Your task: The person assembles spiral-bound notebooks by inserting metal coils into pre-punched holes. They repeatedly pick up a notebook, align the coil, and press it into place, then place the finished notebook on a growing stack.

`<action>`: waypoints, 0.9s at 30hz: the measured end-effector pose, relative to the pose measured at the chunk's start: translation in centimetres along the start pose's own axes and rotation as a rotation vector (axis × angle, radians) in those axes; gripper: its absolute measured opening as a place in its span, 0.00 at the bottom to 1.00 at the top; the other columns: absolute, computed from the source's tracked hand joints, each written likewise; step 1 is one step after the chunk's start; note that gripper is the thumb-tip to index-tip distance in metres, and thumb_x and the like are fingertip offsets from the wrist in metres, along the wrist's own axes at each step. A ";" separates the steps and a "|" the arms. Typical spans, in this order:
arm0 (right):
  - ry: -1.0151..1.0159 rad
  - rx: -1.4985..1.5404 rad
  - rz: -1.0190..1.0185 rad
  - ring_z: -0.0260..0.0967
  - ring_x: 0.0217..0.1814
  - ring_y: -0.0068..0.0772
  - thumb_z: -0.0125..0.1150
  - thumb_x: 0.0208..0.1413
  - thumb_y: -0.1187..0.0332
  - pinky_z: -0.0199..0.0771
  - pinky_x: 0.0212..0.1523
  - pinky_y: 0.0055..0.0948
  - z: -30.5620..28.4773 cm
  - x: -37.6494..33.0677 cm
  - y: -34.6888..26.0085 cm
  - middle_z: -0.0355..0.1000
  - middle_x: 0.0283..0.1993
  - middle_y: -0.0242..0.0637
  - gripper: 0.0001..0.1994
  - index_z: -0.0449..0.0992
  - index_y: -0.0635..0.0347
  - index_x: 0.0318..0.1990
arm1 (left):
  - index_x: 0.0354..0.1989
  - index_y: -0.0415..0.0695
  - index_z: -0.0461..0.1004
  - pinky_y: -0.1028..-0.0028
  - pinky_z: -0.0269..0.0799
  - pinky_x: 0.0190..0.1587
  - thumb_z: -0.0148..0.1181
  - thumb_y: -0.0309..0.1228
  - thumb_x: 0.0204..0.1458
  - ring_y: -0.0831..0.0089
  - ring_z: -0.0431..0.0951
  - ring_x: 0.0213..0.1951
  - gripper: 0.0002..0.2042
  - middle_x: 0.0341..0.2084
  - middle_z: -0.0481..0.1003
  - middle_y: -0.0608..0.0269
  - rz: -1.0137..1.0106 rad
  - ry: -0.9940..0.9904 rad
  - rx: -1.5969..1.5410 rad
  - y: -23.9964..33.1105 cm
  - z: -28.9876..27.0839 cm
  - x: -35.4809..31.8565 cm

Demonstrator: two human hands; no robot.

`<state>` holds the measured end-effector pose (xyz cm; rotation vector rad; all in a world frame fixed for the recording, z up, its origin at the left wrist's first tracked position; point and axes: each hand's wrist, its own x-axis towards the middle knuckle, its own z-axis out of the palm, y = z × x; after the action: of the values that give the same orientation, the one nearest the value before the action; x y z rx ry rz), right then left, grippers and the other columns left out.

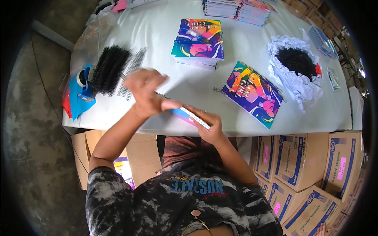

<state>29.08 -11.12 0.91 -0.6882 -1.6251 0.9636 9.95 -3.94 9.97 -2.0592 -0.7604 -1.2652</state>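
My right hand (209,124) grips a spiral notebook (197,118) at the table's near edge, its white page edge turned up toward me. My left hand (146,93) is at the notebook's other end, slightly blurred, fingers and thumb spread apart. Its thumb overlaps the notebook's end; whether it touches is unclear. A bit of dark spiral coil shows beside that hand. To the right lies a colourful spiral notebook (254,93), a coil sticking out past its corner. Beyond my hands stands a stack of similar notebooks (199,41) with small items on top.
Black spiral coils (112,69) lie in a bundle at left, beside a blue tape dispenser (86,86). At right, crumpled white wrapping (309,92) holds a black tangled mass (297,62). More notebooks (240,11) stand at the far edge. Cardboard boxes (301,157) are stacked below right.
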 end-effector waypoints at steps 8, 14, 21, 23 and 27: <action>-0.068 -0.206 -0.227 0.71 0.49 0.40 0.54 0.39 0.86 0.73 0.47 0.31 -1.5 0.3 0.5 0.70 0.51 0.45 0.25 0.70 0.64 0.50 | 0.62 0.35 0.50 0.39 0.24 0.59 0.29 0.74 0.39 0.37 0.38 0.64 0.53 0.60 0.44 0.29 0.185 -0.366 -0.074 6.2 -0.4 -13.1; -0.104 -0.136 -0.259 0.73 0.46 0.41 0.56 0.37 0.85 0.74 0.42 0.31 -1.8 -0.1 0.9 0.69 0.52 0.45 0.27 0.69 0.64 0.52 | 0.58 0.28 0.55 0.38 0.40 0.56 0.31 0.71 0.44 0.28 0.45 0.58 0.51 0.56 0.47 0.23 -0.272 -0.169 -0.048 5.6 2.4 -12.4; -0.093 -0.125 -0.222 0.73 0.44 0.41 0.60 0.39 0.82 0.73 0.42 0.31 -3.4 -0.8 0.6 0.70 0.50 0.44 0.28 0.68 0.62 0.54 | 0.59 0.33 0.45 0.44 0.38 0.53 0.50 0.62 0.46 0.40 0.47 0.58 0.45 0.54 0.49 0.33 0.002 -0.478 -0.302 9.9 0.9 -9.6; -0.031 -0.101 -0.201 0.73 0.44 0.41 0.60 0.38 0.82 0.73 0.43 0.31 -3.9 -0.7 0.9 0.70 0.50 0.44 0.28 0.68 0.61 0.54 | 0.59 0.29 0.43 0.42 0.33 0.55 0.50 0.61 0.45 0.35 0.43 0.59 0.48 0.56 0.45 0.28 -0.017 -0.481 -0.335 10.4 1.9 -8.9; -0.022 -0.088 -0.123 0.74 0.44 0.40 0.54 0.43 0.84 0.73 0.43 0.29 -4.7 -1.1 0.9 0.72 0.48 0.45 0.22 0.70 0.65 0.50 | 0.60 0.29 0.45 0.42 0.29 0.57 0.45 0.57 0.49 0.34 0.41 0.61 0.43 0.58 0.44 0.28 0.121 -0.261 -0.003 8.8 3.2 -7.9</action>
<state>33.90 -10.41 0.08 -0.6315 -1.7171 0.8174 15.19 -8.64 -0.05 -2.2640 -0.7344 -0.9442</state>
